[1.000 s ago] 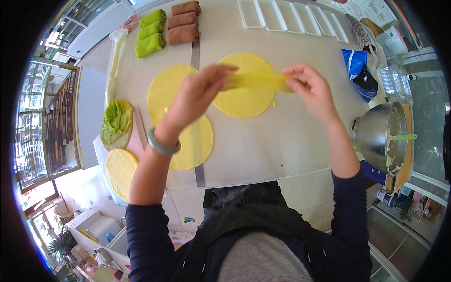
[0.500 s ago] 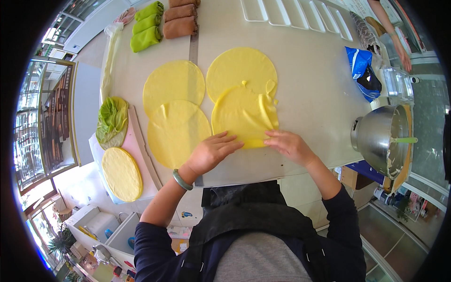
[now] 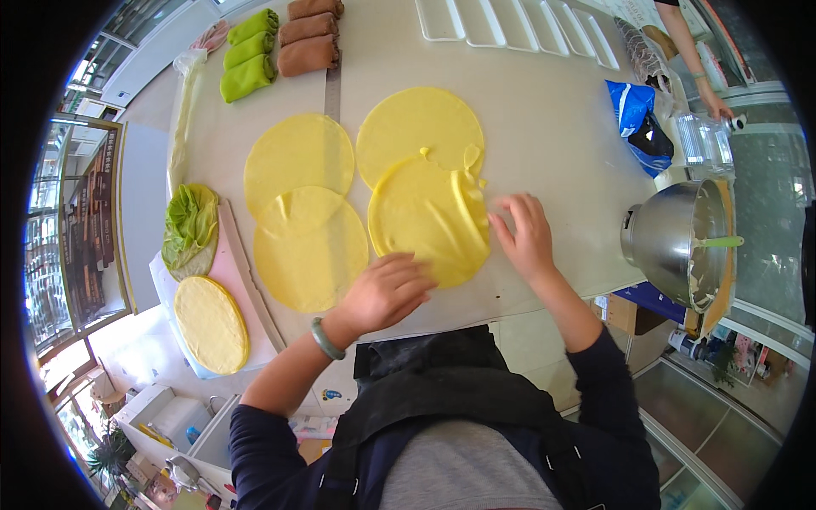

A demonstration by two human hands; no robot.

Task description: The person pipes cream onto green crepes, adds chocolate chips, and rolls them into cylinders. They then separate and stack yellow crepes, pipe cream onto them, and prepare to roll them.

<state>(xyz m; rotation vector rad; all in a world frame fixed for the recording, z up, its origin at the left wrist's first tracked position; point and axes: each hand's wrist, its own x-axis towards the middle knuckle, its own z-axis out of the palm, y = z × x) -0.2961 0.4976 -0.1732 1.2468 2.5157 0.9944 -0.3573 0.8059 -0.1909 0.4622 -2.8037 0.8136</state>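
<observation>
Four thin round yellow crepes would be several: they lie in two overlapping pairs on the pale table. The near right crepe (image 3: 429, 225) is wrinkled, with a torn, ragged upper right edge lying over the far right crepe (image 3: 421, 123). My left hand (image 3: 389, 291), a green bangle on its wrist, hovers at that wrinkled crepe's lower left edge, fingers extended and slightly blurred. Beside its right edge is my right hand (image 3: 524, 235), thumb and fingers apart, holding nothing. On the left are the smooth near left crepe (image 3: 310, 251) and far left crepe (image 3: 297, 157).
Rolled green crepes (image 3: 249, 81) and brown crepes (image 3: 308, 56) lie at the far left. White trays (image 3: 497, 25) stand at the back. Left, a crepe stack (image 3: 211, 325) rests on a board. Right are a steel bowl (image 3: 676, 246), a blue bag (image 3: 633, 115) and another person's hand (image 3: 714, 104).
The near right crepe's front edge, folded up before, now lies flat and rounded. My right hand has moved up along its right side; both hands have come off the front edge.
</observation>
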